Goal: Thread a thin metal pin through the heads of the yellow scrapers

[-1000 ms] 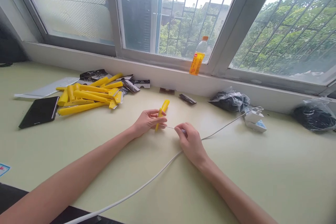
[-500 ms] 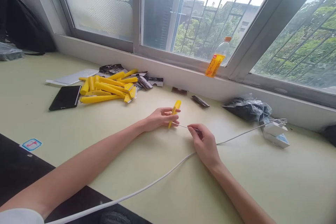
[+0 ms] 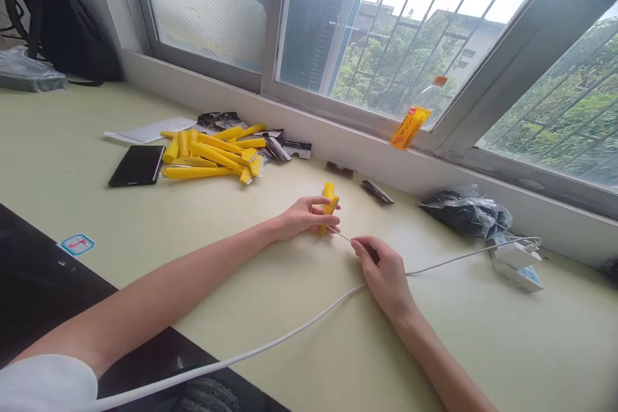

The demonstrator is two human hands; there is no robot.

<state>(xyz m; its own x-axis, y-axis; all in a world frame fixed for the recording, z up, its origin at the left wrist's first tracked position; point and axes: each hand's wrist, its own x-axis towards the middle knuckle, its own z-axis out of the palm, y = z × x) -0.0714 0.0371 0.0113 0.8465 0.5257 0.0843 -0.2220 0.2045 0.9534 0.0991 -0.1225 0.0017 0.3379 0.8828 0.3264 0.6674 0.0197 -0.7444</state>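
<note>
Near the middle of the table, my left hand (image 3: 308, 215) is closed around a yellow scraper (image 3: 329, 193). Its plastic handle points up and away, with the flat head low between my fingers. My right hand (image 3: 385, 270) grips a screwdriver; only its thin metal shaft (image 3: 342, 234) shows, as the fingers cover the handle. The shaft's tip reaches the scraper's head, though fingers hide the exact contact. A pile of similar yellow scrapers (image 3: 212, 153) lies farther back on the left.
Left of the pile is a black phone (image 3: 137, 165). A white cable (image 3: 290, 335) crosses the table beneath my right hand. Dark packets (image 3: 377, 193) lie near the sill, where an orange-capped bottle (image 3: 410, 125) stands. A plastic-wrapped black bundle (image 3: 458, 211) and white box (image 3: 516, 264) are rightward.
The view has shifted, so most things appear farther right. The scraper has turned slightly in my left hand, showing more of its handle. The screwdriver shaft stays at its head.
</note>
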